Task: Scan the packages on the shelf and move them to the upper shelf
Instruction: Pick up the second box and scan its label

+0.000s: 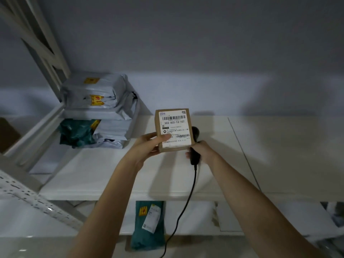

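White shelving (104, 175) against a dim grey wall, with a stack of roughly four poly mailers (98, 110) back left and one teal mailer (149, 224) on the lower shelf. One small cardboard box (174, 130) is pinched in the left hand (149, 144), label up; right hand (202, 151) is wrapped around a black corded scanner (195, 153) just behind it, both arms outstretched.
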